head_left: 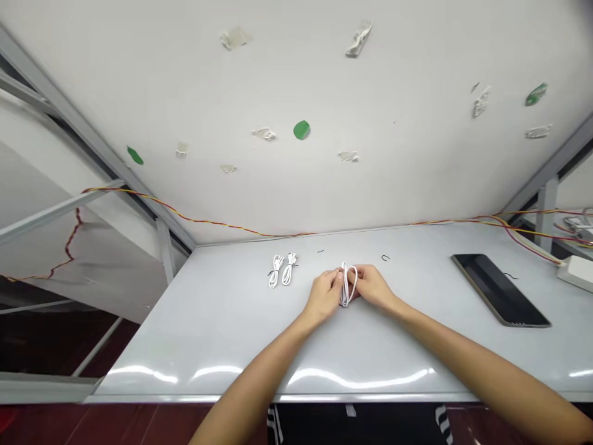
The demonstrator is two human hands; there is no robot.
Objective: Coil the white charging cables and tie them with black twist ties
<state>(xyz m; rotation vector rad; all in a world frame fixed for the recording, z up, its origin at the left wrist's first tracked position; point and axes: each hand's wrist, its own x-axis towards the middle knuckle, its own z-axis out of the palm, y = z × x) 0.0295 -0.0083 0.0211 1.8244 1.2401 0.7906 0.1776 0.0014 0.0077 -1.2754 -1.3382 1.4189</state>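
Observation:
My left hand (323,295) and my right hand (373,288) meet at the middle of a white table (222,327). Between them they pinch a looped white cable (346,288), which hangs in narrow upright loops. The fingers hide part of the bundle. To the left of my left hand lie two more bundled white cables (276,272) (290,268), each with its plug end pointing to the back. They touch neither hand.
A flat black panel with a grey rim (499,290) lies at the right of the table, and a white power block (574,272) sits at the right edge. Red-and-yellow twisted wires (194,220) run along the white wall behind, which carries tape scraps. Metal frame bars stand at both sides.

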